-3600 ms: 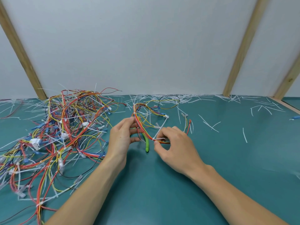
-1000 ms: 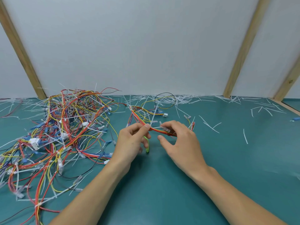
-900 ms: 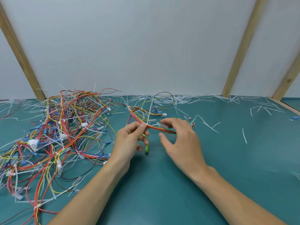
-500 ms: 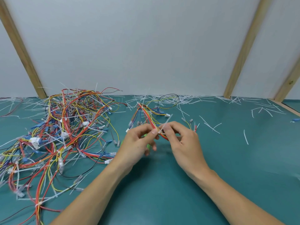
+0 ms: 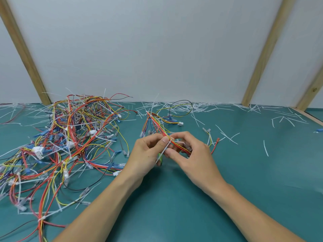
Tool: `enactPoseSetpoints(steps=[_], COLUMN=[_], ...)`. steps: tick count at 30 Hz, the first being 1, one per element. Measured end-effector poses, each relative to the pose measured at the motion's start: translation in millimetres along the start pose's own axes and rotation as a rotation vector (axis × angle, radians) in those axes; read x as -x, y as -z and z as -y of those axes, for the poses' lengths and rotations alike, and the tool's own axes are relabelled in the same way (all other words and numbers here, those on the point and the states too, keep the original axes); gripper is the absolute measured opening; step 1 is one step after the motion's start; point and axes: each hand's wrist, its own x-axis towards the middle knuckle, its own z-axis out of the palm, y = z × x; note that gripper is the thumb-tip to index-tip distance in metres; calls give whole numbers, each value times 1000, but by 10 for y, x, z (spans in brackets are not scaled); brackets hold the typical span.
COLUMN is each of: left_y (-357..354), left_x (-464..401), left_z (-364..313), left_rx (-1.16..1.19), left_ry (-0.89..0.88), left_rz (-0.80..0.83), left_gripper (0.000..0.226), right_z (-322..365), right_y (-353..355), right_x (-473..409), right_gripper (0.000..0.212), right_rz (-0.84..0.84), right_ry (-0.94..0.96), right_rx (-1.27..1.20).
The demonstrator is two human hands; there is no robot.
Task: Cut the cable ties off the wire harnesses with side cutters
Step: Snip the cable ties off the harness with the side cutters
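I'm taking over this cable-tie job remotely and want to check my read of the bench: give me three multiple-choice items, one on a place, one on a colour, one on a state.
1. Where does the big pile of wire harnesses lie?
A. left of the hands
B. right of the hands
C. against the right wooden post

2. What colour is the table top?
A. white
B. teal green
C. orange

3. What is the left hand doing?
A. lying flat on the table
B. pinching the harness at a white cable tie
C. hanging idle

Answers: 1 A, the pile fills the left of the table. 2 B, the bare surface is teal. 3 B, thumb and fingers close on the wires, with the right hand gripping them beside it.
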Motion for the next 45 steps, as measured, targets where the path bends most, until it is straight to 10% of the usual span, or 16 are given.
enactPoseSetpoints(steps=[21, 30, 37, 45], left_y=[-16, 47, 142, 189], left_x=[-12, -71, -107, -133], left_z=[-3, -16, -65, -58], left_rx=[40, 80, 211, 226], left_ry=[94, 61, 86, 70], left_rz=[-45, -310, -488, -562], left_gripper=[28, 31, 28, 30], right_z=[-17, -11, -102, -90], right_y=[21, 141, 155, 87], right_x=[-8, -57, -83, -71], right_gripper=[4, 44, 26, 11], right_rz=[-146, -324, -186, -4], right_ry=[86, 60, -180, -7], right_rx=[71, 272, 247, 330])
